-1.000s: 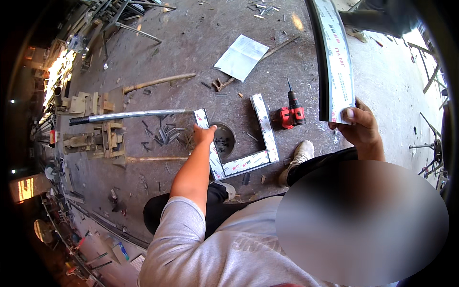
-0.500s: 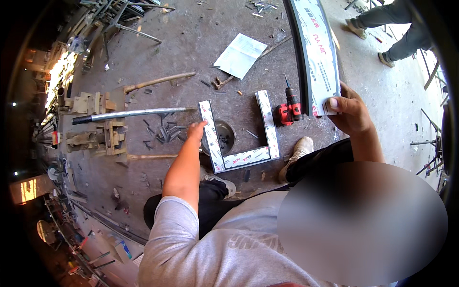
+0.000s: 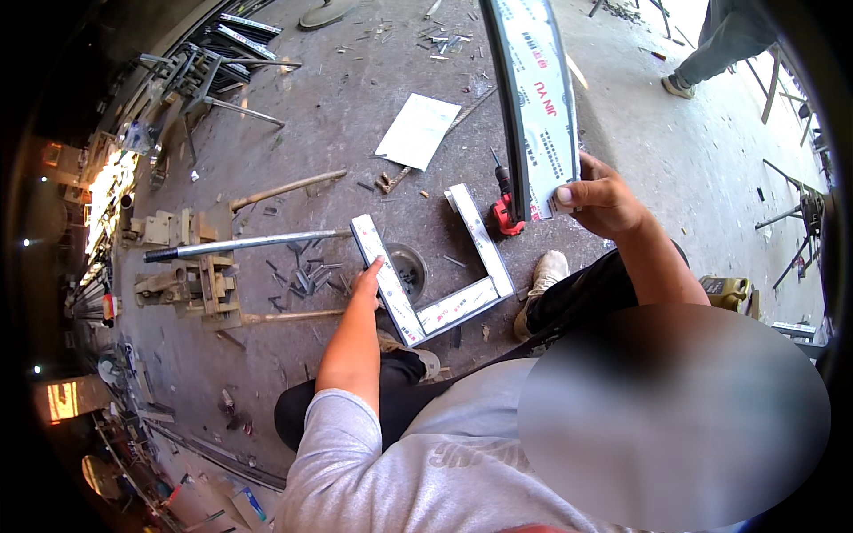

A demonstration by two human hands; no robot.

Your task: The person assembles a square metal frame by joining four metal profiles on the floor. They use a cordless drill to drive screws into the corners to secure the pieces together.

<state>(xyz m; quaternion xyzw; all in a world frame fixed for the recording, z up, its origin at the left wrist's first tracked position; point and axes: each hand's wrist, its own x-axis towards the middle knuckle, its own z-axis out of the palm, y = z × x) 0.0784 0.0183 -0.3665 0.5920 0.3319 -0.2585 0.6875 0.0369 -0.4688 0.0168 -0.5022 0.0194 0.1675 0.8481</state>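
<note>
My right hand (image 3: 606, 200) grips the lower end of a long metal profile (image 3: 544, 107), thumb on its face. The profile has white printed protective film and a dark edge, and rises past the top of the view. My left hand (image 3: 367, 282) is closed on the left bar of a U-shaped frame (image 3: 458, 306), made of three film-covered profile pieces. The frame's open side faces away from me. Partly behind the left bar sits a round metal bowl (image 3: 416, 266) with small dark pieces in it. A red cordless drill (image 3: 508, 215) stands beside the long profile, partly hidden by it.
A white paper sheet (image 3: 418, 131) lies on the floor ahead. To the left are a long metal bar (image 3: 258, 242), wooden-handled tools (image 3: 289, 190), a clamp-like wooden block (image 3: 211, 284) and scattered metal offcuts (image 3: 311, 277). Another person's leg (image 3: 720, 53) shows at upper right.
The U-shaped frame has turned slightly counterclockwise with my left hand on it. The long profile in my right hand has shifted left and now covers part of the drill. The view has moved too.
</note>
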